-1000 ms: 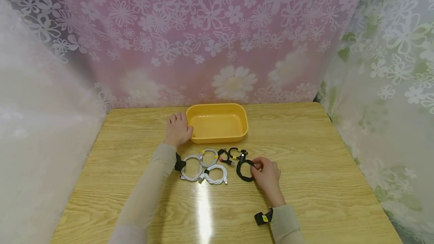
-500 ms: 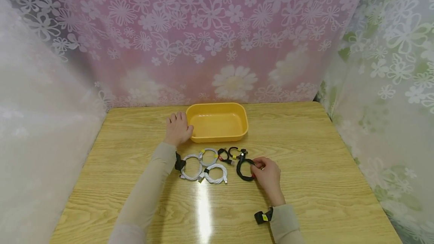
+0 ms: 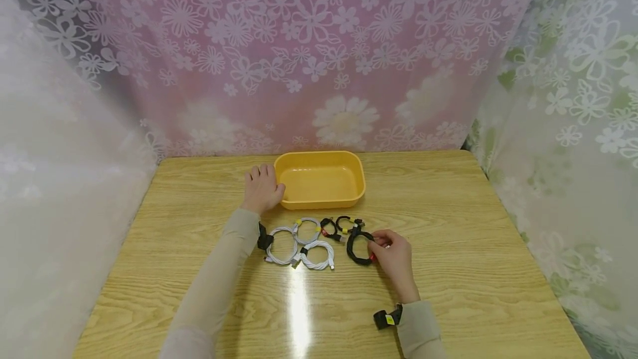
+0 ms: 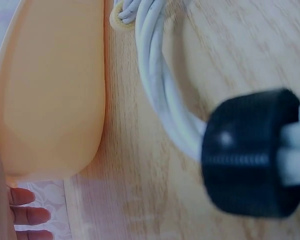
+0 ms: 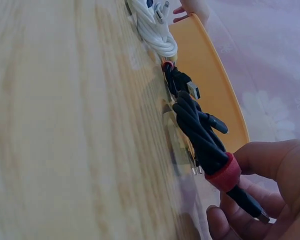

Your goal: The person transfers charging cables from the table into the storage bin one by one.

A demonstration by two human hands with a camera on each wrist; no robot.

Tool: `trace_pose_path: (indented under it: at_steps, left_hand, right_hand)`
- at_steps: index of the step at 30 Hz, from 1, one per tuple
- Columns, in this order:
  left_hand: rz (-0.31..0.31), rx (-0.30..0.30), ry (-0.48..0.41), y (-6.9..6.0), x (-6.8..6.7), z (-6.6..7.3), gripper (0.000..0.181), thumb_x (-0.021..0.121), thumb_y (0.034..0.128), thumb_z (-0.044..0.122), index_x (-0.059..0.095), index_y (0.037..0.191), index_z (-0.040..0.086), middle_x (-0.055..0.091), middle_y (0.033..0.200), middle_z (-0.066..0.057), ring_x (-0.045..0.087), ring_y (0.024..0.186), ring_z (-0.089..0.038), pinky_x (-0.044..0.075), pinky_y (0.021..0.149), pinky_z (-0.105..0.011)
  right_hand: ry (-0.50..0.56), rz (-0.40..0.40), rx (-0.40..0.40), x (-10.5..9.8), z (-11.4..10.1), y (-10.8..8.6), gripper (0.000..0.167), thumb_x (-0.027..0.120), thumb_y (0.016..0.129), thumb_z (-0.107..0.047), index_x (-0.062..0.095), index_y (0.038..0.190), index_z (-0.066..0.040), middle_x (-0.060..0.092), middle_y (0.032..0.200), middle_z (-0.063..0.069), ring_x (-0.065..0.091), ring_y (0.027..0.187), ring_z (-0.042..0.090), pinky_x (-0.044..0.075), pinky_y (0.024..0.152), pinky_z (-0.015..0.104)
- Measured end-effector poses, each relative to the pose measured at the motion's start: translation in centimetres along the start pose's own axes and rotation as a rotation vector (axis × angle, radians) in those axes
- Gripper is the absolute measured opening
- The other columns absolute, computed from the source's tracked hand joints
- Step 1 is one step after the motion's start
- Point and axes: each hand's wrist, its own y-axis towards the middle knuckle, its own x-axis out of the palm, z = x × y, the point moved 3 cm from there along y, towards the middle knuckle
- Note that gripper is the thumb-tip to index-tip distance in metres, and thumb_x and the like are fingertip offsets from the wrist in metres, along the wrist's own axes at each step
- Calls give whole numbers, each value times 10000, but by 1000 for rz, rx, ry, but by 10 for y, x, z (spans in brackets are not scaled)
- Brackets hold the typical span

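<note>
In the head view my right hand (image 3: pixel 394 256) pinches the near right side of a coiled black cable (image 3: pixel 355 251), beside its red tie (image 5: pixel 225 172). Its connector end points between thumb and fingers in the right wrist view. At the left end of a yellow plastic bin (image 3: pixel 324 205), my left hand (image 3: pixel 261 188) holds the wall, thumb over the rim and fingers outside. In front of the bin lie a white cable coil (image 3: pixel 331 252) with a black tie, a larger white coil (image 3: pixel 272 232), a pale coil (image 3: pixel 305 219) with yellow ties, and two small black cables.
One small black cable (image 3: pixel 324 221) has a red tie; the other (image 3: pixel 339 221) has a yellow one. All lie close together on the wooden table (image 3: pixel 448 209). A flowered curtain (image 3: pixel 344 115) hangs behind the table's back edge, with more cloth at both sides.
The red tie on the black cable shows a little more beside my right fingers, and the coil has shifted slightly. My left hand and the bin stay in place.
</note>
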Motion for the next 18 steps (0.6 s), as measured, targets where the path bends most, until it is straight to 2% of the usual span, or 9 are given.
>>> trace_pose_path:
  at_steps: [6, 18]
  left_hand:
    - [-3, -5, 12, 1, 1, -1, 391, 404, 977, 313, 438, 1186, -16, 431, 1179, -221, 371, 1092, -425, 285, 910, -546]
    - [-8, -5, 15, 0, 0, 0, 338, 415, 976, 296, 431, 1129, -5, 422, 1124, -204, 367, 1019, -404, 284, 868, -523]
  right_hand:
    - [28, 0, 3, 0, -3, 1, 166, 748, 805, -42, 736, 971, -36, 667, 777, 70, 571, 688, 175, 414, 560, 232]
    - [95, 10, 21, 2, -12, 3, 153, 751, 813, -54, 736, 965, -37, 657, 785, 84, 574, 706, 196, 437, 543, 232]
